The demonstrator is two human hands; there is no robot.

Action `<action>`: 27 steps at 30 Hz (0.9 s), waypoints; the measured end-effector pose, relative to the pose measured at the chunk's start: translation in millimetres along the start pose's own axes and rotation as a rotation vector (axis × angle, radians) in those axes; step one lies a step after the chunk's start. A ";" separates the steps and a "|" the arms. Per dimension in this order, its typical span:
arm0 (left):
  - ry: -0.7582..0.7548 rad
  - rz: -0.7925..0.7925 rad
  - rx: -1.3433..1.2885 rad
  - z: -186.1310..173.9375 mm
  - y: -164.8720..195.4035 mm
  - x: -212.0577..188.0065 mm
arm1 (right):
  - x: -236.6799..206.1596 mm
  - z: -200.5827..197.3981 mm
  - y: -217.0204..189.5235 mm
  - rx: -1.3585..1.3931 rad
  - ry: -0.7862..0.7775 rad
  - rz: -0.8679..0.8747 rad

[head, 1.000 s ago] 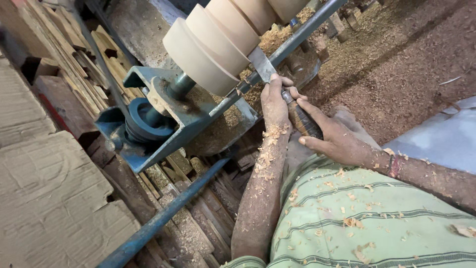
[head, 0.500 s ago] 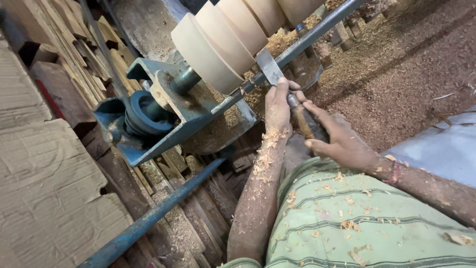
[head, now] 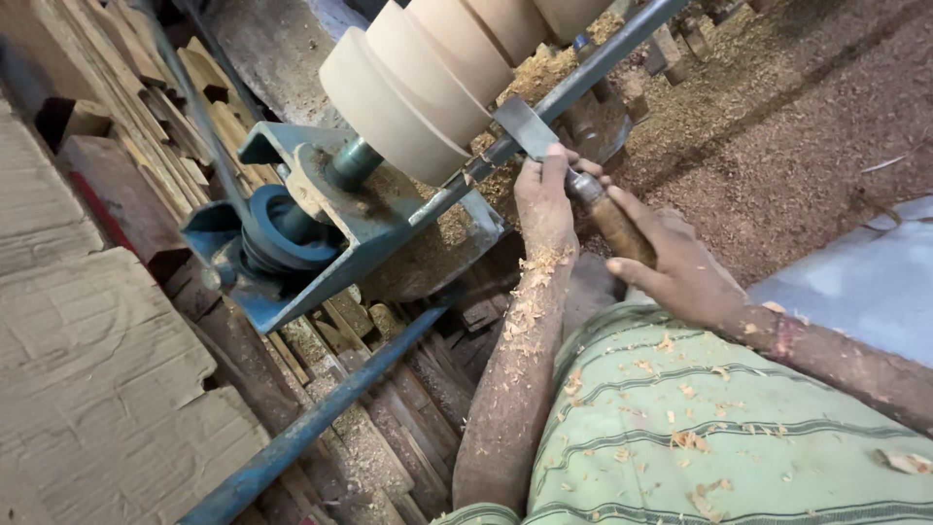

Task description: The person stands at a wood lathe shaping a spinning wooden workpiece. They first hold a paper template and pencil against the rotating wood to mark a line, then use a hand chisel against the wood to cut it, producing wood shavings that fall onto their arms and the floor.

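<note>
Against the blue rail (head: 583, 76), both hands grip a chisel (head: 544, 146), left hand (head: 544, 199) near its blade, right hand (head: 680, 267) round the handle, beside the wooden piece (head: 428, 78).

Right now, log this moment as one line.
left hand: grips chisel near blade, on blue bar | right hand: holds wooden handle | blade: beside wood piece | shavings: on forearm

Head view, close, steeply downward

Pale tan wood blank (head: 418, 87), blue lathe frame (head: 292, 282), green striped shirt (head: 700, 428), brown chisel handle (head: 622, 228).
</note>
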State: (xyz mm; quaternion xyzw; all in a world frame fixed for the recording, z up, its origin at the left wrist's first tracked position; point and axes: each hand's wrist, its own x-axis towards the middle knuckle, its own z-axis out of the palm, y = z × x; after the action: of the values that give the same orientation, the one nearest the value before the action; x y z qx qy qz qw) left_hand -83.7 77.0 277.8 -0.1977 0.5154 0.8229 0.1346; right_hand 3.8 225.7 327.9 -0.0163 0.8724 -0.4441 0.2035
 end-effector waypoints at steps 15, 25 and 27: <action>0.130 -0.120 -0.113 9.8 -1.6 -2.5 | 8.1 32.6 2.6 0.155 -0.142 0.180; 0.144 -0.016 0.060 6.0 -15.5 10.3 | 13.6 29.5 -5.2 0.143 0.068 -0.185; 0.140 -0.014 0.079 8.1 -13.7 11.8 | 16.1 29.8 -4.2 0.155 0.069 -0.186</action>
State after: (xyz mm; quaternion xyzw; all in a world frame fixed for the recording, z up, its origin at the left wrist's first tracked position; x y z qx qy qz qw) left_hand -89.8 90.4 264.6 -0.2529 0.5540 0.7853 0.1118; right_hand -0.6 196.9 310.1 -0.0659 0.8366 -0.5276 0.1319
